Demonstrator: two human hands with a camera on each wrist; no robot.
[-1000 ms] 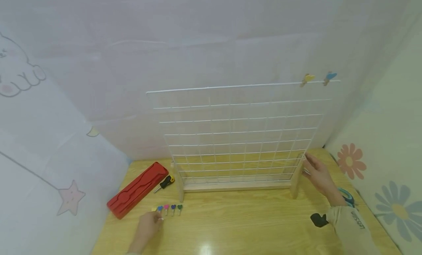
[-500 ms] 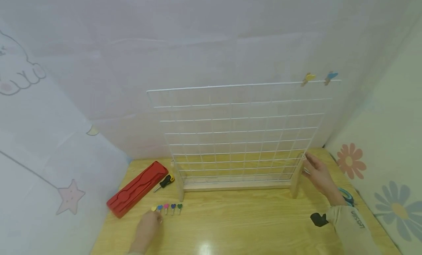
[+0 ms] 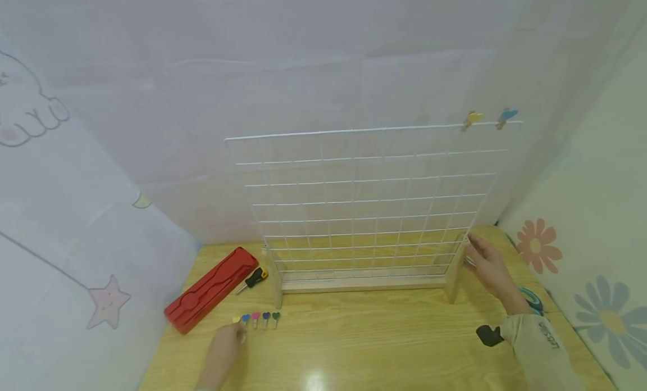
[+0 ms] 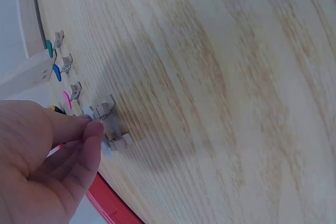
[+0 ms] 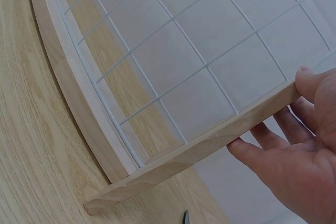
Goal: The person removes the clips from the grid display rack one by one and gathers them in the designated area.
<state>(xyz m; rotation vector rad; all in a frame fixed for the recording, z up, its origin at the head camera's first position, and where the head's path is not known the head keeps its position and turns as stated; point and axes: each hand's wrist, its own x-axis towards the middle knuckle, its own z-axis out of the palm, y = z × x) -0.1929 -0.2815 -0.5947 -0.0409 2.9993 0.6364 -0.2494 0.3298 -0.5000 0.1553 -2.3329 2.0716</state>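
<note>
In the head view my left hand (image 3: 222,349) is low on the table, beside a row of small heart-topped clothespins, including pink (image 3: 255,316), navy (image 3: 265,316) and green (image 3: 276,317). Thumb and forefinger pinch a small pale clothespin (image 4: 102,109), its heart mostly hidden by the fingertips; another clothespin (image 4: 121,141) lies close under them. My right hand (image 3: 487,267) steadies a white wire grid (image 3: 354,131) in a wooden stand. Its thumb and fingers grip the right wooden post (image 5: 194,142). Yellow (image 3: 473,118) and blue (image 3: 507,116) clothespins sit on the grid's top wire at the right.
A red moulded tray (image 3: 209,290) lies at the left, with a black-and-yellow screwdriver (image 3: 254,278) next to it. By the right forearm are a black object (image 3: 488,336) and a teal-handled tool (image 3: 532,299). Patterned cloth walls surround the table's back and sides.
My left hand shifts only slightly near the row, its fingertips turning a little around the pinched clothespin. The right hand keeps its place on the post.
</note>
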